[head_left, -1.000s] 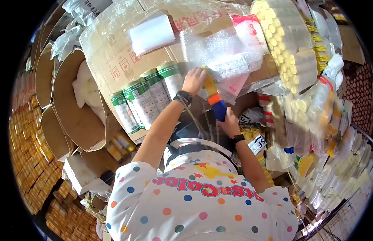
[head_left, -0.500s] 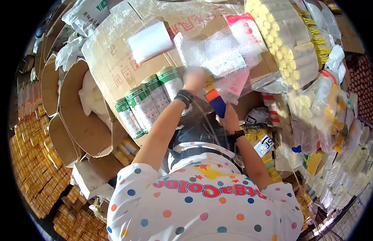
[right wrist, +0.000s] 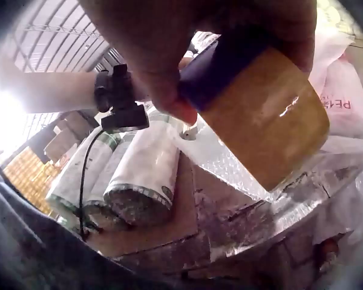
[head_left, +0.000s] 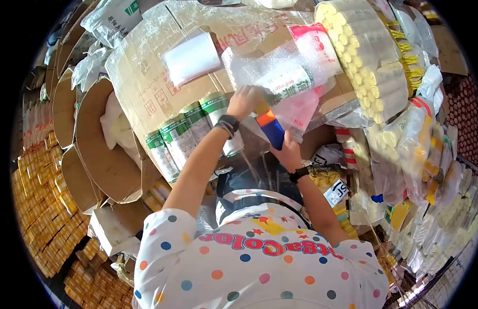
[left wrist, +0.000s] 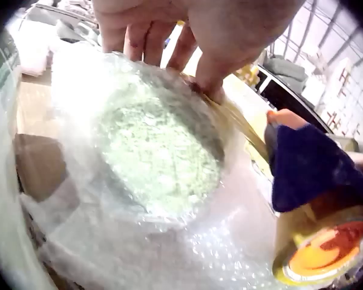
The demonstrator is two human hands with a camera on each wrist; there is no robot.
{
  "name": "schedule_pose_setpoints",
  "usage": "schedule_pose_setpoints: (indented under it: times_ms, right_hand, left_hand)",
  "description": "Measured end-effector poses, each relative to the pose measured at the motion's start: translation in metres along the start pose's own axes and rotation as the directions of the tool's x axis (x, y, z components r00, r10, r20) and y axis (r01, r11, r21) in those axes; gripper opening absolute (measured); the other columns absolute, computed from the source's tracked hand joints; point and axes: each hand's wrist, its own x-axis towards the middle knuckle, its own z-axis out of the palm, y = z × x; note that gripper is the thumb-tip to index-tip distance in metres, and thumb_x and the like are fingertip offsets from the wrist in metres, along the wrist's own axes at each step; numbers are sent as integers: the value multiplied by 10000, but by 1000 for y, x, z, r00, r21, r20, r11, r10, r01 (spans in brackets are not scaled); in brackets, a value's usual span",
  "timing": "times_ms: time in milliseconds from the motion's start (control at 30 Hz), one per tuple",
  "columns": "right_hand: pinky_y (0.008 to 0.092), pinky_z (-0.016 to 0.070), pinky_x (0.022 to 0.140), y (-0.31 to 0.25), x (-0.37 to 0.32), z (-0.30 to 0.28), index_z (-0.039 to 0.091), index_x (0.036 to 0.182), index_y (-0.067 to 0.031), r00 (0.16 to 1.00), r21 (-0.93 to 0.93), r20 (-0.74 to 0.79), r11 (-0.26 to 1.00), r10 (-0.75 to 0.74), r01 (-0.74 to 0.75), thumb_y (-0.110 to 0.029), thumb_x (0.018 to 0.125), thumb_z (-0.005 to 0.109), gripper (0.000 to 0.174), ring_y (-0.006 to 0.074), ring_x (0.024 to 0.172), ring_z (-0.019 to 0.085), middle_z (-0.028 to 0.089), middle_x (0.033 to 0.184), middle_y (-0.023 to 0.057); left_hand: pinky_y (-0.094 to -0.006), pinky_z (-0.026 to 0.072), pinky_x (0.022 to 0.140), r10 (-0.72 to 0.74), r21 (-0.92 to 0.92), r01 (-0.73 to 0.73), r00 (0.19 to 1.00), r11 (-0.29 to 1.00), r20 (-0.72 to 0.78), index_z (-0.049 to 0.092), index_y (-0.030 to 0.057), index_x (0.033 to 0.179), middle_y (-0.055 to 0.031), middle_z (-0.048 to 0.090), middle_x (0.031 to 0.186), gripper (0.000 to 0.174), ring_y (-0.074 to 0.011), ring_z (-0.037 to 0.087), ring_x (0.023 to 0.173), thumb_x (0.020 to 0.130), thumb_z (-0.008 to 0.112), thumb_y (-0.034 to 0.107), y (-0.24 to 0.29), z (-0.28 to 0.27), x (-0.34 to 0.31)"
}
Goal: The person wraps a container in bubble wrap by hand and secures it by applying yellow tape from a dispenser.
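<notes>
My left hand (head_left: 245,102) is at the near left end of a bubble-wrapped package (head_left: 293,85), whose green print shows through the wrap. The left wrist view shows the package's round pale-green end (left wrist: 163,160), with the fingers above it. The thumb and fingers pinch a yellowish strip of tape (left wrist: 236,121) that runs to the dispenser. In my right hand (head_left: 289,152) is a tape dispenser (head_left: 272,133), blue with an orange end. Its wide amber tape roll (right wrist: 269,115) shows in the right wrist view, with fingers curled round the blue part.
Several green-and-white rolls (head_left: 179,139) lie left of my hands on flattened cardboard (head_left: 141,67). A stack of clear bags (head_left: 191,57) sits beyond them. A red-and-white bag (head_left: 321,46) and bundled yellow-ended rolls (head_left: 360,56) lie at right. Open cartons (head_left: 102,159) stand at left.
My left hand has dropped and moved slightly left, and the tape between it and the dispenser looks shorter. The dispenser has shifted left. More green print shows on the package.
</notes>
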Motion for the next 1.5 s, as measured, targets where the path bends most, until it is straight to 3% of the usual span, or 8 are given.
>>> schedule_pose_setpoints:
  times_ms: [300, 600, 700, 867, 1000, 1267, 1400, 1500]
  right_hand:
    - [473, 485, 789, 8, 8, -5, 465, 1101, 27, 989, -15, 71, 991, 130, -130, -184, 695, 781, 556, 440, 926, 579, 572, 993, 246]
    - [474, 478, 812, 81, -73, -55, 495, 1126, -28, 968, 15, 115, 974, 222, -225, -209, 658, 800, 587, 442, 974, 574, 597, 1000, 224]
    - [478, 473, 811, 109, -104, -63, 493, 1105, -29, 970, -4, 122, 977, 211, -212, -189, 672, 779, 543, 440, 981, 566, 583, 1034, 231]
    - [490, 466, 795, 89, -108, -62, 486, 1063, -17, 972, -26, 115, 978, 206, -205, -157, 663, 784, 518, 443, 962, 562, 576, 1009, 235]
    - [490, 470, 793, 98, -114, -50, 493, 1090, -13, 974, 31, 87, 977, 208, -212, -150, 654, 792, 546, 444, 939, 571, 586, 994, 229]
    - [473, 495, 777, 103, -128, -63, 483, 1161, -4, 985, -36, 33, 985, 168, -167, -140, 661, 804, 610, 451, 937, 590, 593, 1033, 249]
    - [475, 491, 752, 87, -104, -74, 468, 1144, -31, 970, -30, 85, 974, 227, -226, -148, 691, 779, 562, 453, 922, 586, 600, 1008, 234]
    - [510, 468, 720, 68, -84, -94, 480, 1067, -31, 994, 65, 8, 991, 113, -114, -172, 694, 751, 482, 454, 877, 571, 586, 931, 238]
  left_hand:
    - [-418, 496, 912, -229, 189, 196, 958, 962, 173, 484, -98, 1160, -239, 580, 1161, 790, -375, 580, 1092, 815, 633, 597, 42, 7, 11]
    - [-444, 494, 845, -355, -61, 391, 882, 918, 310, 584, -3, 1038, -201, 632, 1053, 585, -376, 607, 1003, 804, 683, 523, 11, -20, 37]
    - [-444, 486, 856, -120, 24, 119, 989, 993, 86, 602, -11, 1087, -205, 620, 1098, 572, -371, 590, 1029, 819, 680, 489, 5, -14, 31]
    - [-447, 520, 813, -331, 3, 331, 944, 944, 15, 505, -12, 1173, -181, 611, 1003, 571, -380, 606, 945, 834, 669, 416, 21, -2, 26]
    - [-436, 482, 887, -144, 226, 169, 982, 959, -123, 467, -32, 1194, -203, 597, 1057, 689, -369, 588, 997, 791, 703, 473, 13, 36, 13]
    - [-441, 473, 908, -329, 206, 292, 928, 934, 175, 421, -57, 1226, -264, 571, 1187, 1038, -367, 569, 1121, 587, 777, 678, 43, 20, 14]
    - [-447, 514, 802, -401, 19, 426, 835, 905, 375, 441, -46, 1168, -249, 660, 879, 978, -390, 657, 894, 584, 799, 653, 17, -6, 38]
    - [-373, 533, 795, -338, -106, 416, 841, 903, 422, 548, -27, 1085, -173, 689, 945, 839, -290, 682, 878, 575, 835, 574, -24, 5, 48]
